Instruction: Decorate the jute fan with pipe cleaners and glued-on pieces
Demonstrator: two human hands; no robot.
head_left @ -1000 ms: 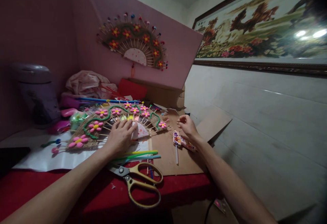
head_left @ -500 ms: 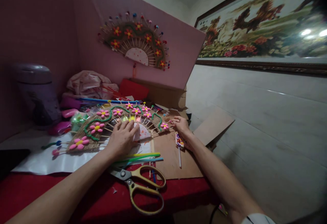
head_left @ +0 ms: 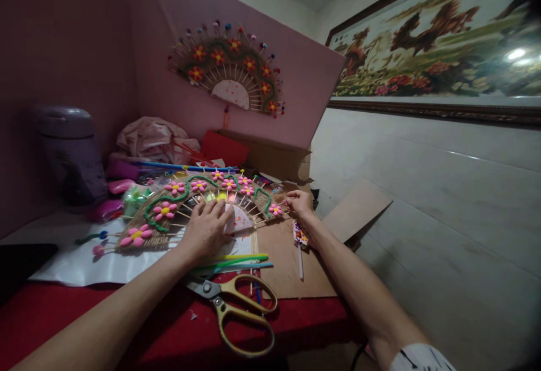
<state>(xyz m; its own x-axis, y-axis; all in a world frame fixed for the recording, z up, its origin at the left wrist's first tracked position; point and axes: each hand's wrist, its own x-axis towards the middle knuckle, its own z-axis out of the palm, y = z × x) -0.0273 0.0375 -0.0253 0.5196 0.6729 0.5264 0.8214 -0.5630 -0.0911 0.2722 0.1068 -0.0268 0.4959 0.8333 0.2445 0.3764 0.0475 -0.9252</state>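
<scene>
A handmade fan (head_left: 169, 199) of twine woven over thin sticks lies on the table, with pink clay flowers and a wavy green pipe cleaner on it. My left hand (head_left: 207, 227) rests on its inner sticks and white paper centre (head_left: 237, 219), fingers spread and flat. At the fan's right end, my right hand (head_left: 299, 203) is closed in a pinch by a stick tip. A small pink ball (head_left: 286, 202) shows at those fingertips, partly hidden. Gold-handled scissors (head_left: 217, 300) lie in front, beside yellow, green and blue pipe cleaners (head_left: 236, 261).
Brown cardboard (head_left: 279, 272) lies under the right side, bearing a patterned item with a white stick (head_left: 301, 261). A purple bottle (head_left: 70, 157) stands at left near clay packs (head_left: 105, 210). Another fan (head_left: 230, 72) hangs on the pink board behind. Red cloth (head_left: 169, 326) covers the table.
The whole view has shifted slightly, so things appear a little further right. Both hands keep nearly the same places on the fan.
</scene>
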